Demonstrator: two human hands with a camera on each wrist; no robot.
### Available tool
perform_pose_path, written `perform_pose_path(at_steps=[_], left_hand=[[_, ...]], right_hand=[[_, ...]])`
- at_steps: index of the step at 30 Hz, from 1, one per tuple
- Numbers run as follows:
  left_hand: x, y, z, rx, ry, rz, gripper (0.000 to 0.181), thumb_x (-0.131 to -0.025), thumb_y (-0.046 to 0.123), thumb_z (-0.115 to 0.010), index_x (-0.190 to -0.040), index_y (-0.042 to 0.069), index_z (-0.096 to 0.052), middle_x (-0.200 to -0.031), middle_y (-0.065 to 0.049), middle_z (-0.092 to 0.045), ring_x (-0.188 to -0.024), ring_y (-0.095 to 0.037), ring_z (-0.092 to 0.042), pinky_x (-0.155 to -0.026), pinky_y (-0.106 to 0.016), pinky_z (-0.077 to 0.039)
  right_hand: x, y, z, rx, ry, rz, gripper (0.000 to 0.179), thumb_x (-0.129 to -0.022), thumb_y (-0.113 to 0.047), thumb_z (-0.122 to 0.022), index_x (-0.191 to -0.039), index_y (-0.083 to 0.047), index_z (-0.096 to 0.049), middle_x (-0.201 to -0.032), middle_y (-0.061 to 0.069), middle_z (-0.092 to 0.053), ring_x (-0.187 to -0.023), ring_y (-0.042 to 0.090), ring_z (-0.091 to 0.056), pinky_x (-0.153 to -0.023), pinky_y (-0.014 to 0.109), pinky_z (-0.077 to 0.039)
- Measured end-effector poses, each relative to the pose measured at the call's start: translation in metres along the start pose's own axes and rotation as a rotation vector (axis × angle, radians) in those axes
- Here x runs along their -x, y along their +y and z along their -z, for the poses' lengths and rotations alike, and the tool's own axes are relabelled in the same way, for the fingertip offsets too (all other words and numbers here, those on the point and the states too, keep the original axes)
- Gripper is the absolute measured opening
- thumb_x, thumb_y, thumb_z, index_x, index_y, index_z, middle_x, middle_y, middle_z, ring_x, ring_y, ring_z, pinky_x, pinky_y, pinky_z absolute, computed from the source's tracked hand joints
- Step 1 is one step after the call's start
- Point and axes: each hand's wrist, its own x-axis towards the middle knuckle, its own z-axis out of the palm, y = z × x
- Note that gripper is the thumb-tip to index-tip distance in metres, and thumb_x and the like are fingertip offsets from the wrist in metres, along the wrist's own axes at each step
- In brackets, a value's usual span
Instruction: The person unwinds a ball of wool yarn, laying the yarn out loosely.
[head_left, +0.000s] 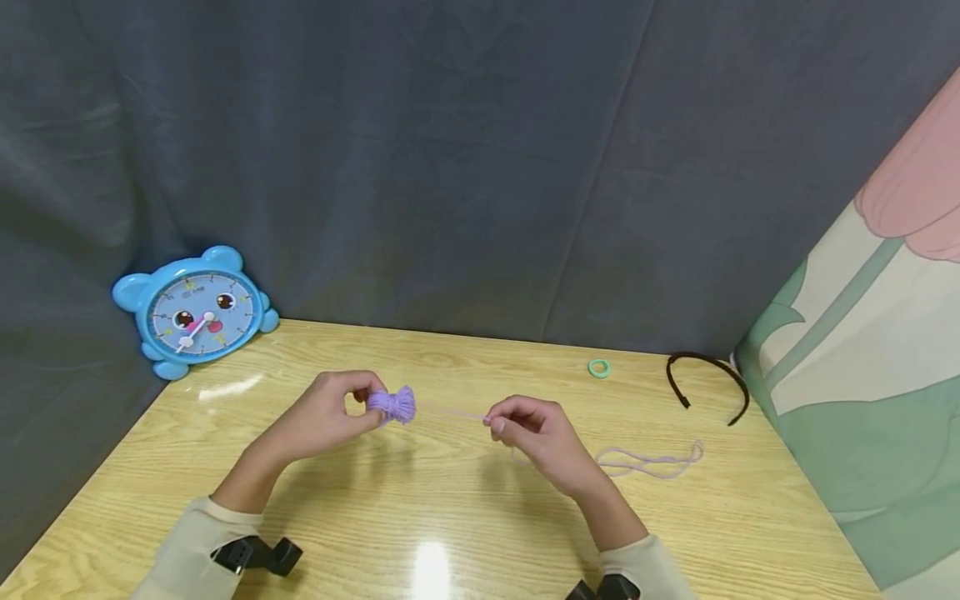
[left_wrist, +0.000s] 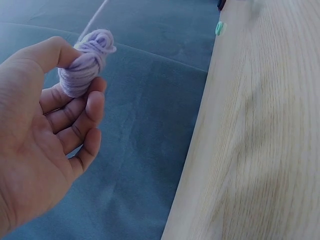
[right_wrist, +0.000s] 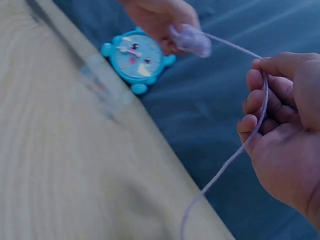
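Between thumb and fingers my left hand [head_left: 335, 415] pinches a small bundle of lilac yarn [head_left: 393, 405], drawn in at its middle like a bow. The left wrist view shows the bundle [left_wrist: 82, 67] wound in several loops, with a strand leaving its top. My right hand [head_left: 542, 435] pinches that strand [right_wrist: 235, 46] between thumb and forefinger, and it runs nearly straight from bundle to fingertips. Past the fingers, the yarn tail [right_wrist: 225, 167] hangs across the right palm and down. Its loose end [head_left: 652, 462] lies looped on the table. Both hands are above the tabletop.
A blue bear-shaped clock [head_left: 202, 308] stands at the table's back left. Toward the back right lie a small green ring [head_left: 599, 368] and a black headband [head_left: 708, 360]. A dark curtain [head_left: 450, 167] hangs behind the wooden table [head_left: 360, 542].
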Motion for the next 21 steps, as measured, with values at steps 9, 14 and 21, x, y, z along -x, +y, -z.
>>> perform_pose_path(at_steps=[9,14,21], left_hand=[[-0.001,0.000,-0.001,0.003,-0.025,-0.007,0.012,-0.086,0.009,-0.074,-0.085,0.020,-0.071,-0.083,0.011,-0.066,-0.082,-0.011,-0.058,-0.078,-0.027,-0.050],[0.000,0.001,0.000,0.005,-0.028,-0.004,0.014,-0.084,0.006,-0.073,-0.087,0.020,-0.070,-0.083,0.010,-0.065,-0.082,-0.013,-0.057,-0.077,-0.026,-0.049],[0.001,0.000,0.000,-0.013,-0.020,0.015,0.013,-0.085,0.007,-0.073,-0.090,0.020,-0.071,-0.084,0.010,-0.065,-0.084,-0.014,-0.056,-0.077,-0.027,-0.048]], right_hand=[[0.001,-0.002,0.022,0.040,0.139,-0.016,0.012,-0.103,-0.014,-0.063,-0.106,-0.005,-0.070,-0.088,-0.007,-0.065,-0.080,0.009,-0.058,-0.076,0.027,-0.055],[0.001,0.002,0.027,0.055,0.177,-0.024,0.014,-0.103,-0.013,-0.062,-0.105,-0.001,-0.069,-0.087,-0.007,-0.064,-0.078,0.009,-0.057,-0.075,0.026,-0.054],[0.004,0.005,0.039,0.040,0.209,-0.034,0.011,-0.104,-0.013,-0.062,-0.100,-0.007,-0.070,-0.086,-0.007,-0.064,-0.077,0.014,-0.057,-0.075,0.027,-0.053]])
